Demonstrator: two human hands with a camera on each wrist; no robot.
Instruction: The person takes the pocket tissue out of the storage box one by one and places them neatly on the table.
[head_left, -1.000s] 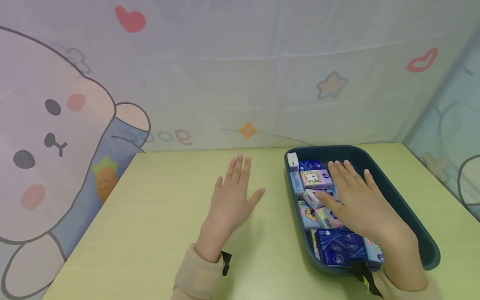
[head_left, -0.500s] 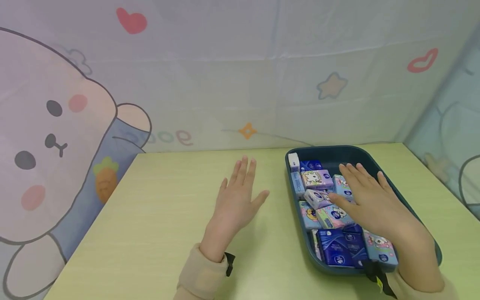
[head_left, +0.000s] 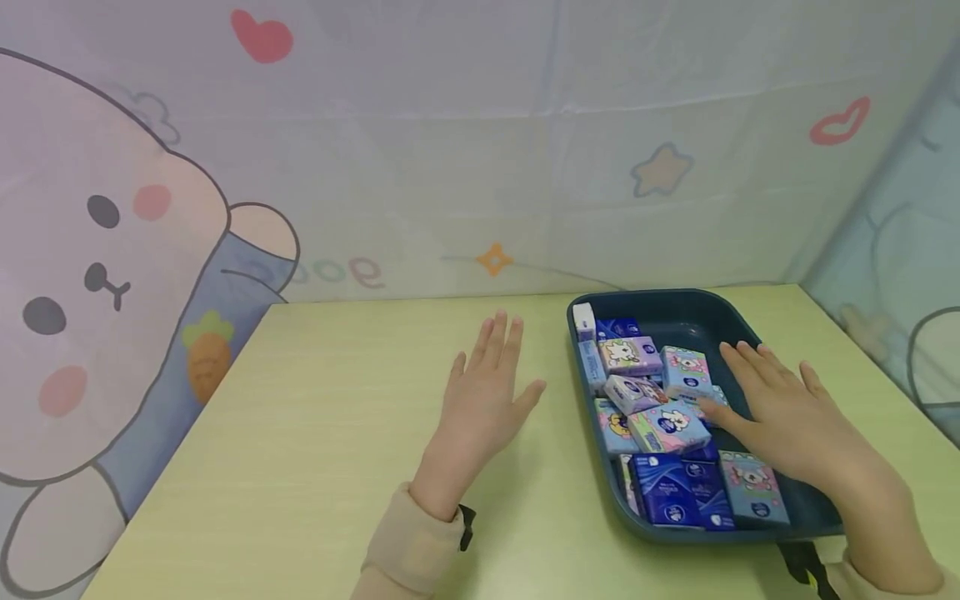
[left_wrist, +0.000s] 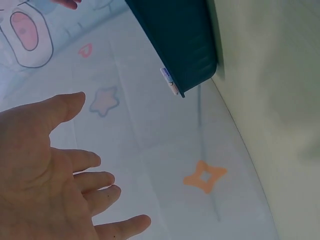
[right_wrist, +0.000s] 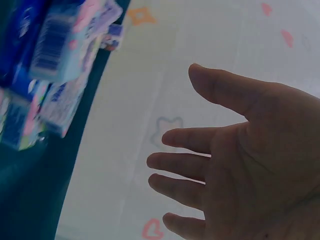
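A dark teal plastic bin (head_left: 693, 317) lies on the right half of the table, with several small pocket tissue packs inside, mostly along its left side. Dark blue packs (head_left: 663, 492) fill the near end, beside a light blue cartoon pack (head_left: 753, 490). My right hand (head_left: 795, 425) hovers over the bin's right side, palm down, fingers straight and thumb spread. Nothing is in that palm (right_wrist: 250, 155) in the right wrist view. Left of the bin, my left hand (head_left: 480, 408) is held above the table, fingers extended, also holding nothing (left_wrist: 55, 165).
The pale yellow-green table (head_left: 300, 467) reaches back to a printed cloth backdrop (head_left: 450, 150) with a cartoon animal (head_left: 97, 275) at left. Dark straps (head_left: 467, 527) circle both wrists. A dark curved line (head_left: 918, 358) shows at the right edge.
My right hand has moved right and slightly toward me, uncovering more tissue packs. The left hand has drifted a little to the right. The packs appear unmoved.
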